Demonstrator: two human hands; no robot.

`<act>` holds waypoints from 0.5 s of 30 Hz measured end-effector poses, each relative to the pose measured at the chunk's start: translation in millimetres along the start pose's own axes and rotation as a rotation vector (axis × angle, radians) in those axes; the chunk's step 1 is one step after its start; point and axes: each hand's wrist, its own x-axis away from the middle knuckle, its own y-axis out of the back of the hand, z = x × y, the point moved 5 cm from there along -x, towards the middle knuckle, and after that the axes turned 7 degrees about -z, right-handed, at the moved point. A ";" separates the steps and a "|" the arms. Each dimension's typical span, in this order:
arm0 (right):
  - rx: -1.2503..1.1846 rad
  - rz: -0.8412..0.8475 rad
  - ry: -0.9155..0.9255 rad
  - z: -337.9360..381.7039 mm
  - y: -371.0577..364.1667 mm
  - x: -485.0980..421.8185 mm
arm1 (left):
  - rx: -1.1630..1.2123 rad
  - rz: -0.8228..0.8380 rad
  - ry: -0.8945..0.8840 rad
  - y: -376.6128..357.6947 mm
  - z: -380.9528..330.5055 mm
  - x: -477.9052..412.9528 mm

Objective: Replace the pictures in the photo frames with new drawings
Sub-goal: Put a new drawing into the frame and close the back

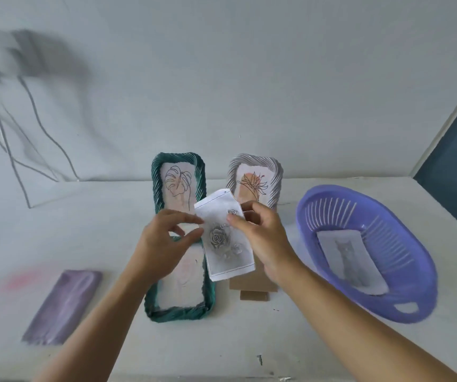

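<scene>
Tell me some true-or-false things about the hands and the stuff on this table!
1. Both the left hand and the right hand hold the rose drawing. True.
2. The purple basket has nothing in it. False: a sheet of paper lies inside it.
3. The upright green frame at the back shows a leaf drawing. True.
4. The grey frame lies flat on the table. False: it stands upright at the back, beside the upright green frame.
5. A second green frame lies flat on the table, below the hands. True.
</scene>
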 end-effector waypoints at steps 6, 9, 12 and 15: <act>0.124 0.104 0.109 -7.7 -60.0 17.7 | 0.081 0.103 0.069 24.1 19.4 20.3; 0.196 0.164 0.188 -8.0 -83.1 30.2 | 0.305 0.189 0.097 31.6 15.0 25.6; 0.278 0.169 0.302 -4.4 -96.8 38.0 | 0.479 0.161 0.154 42.8 20.2 24.0; 0.350 0.200 0.322 -4.3 -103.8 37.3 | 0.561 0.111 0.232 49.1 40.2 16.1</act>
